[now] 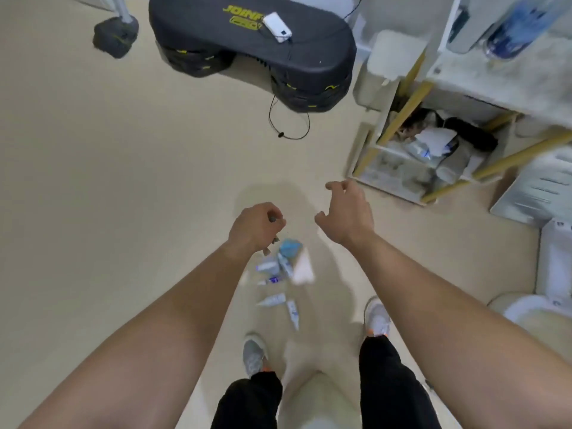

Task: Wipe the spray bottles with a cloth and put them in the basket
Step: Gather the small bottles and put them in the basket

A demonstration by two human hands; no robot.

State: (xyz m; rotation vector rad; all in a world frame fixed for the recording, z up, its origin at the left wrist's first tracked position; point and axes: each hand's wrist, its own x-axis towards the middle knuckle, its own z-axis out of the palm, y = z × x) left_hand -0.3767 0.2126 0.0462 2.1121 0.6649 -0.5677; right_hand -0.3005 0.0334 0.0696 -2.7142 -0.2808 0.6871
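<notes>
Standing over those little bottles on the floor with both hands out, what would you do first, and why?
Probably crouch and reach down for the white cloth. Both the left hand and the right hand hang well above the floor, the bottles lie scattered between the feet, and wiping comes before anything else. The picture is blurred.

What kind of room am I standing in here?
Probably a room at home, maybe a spare or utility room. A black exercise step platform sits on the plain beige floor, and a white shelf unit crammed with household odds and ends stands at the right.
</notes>
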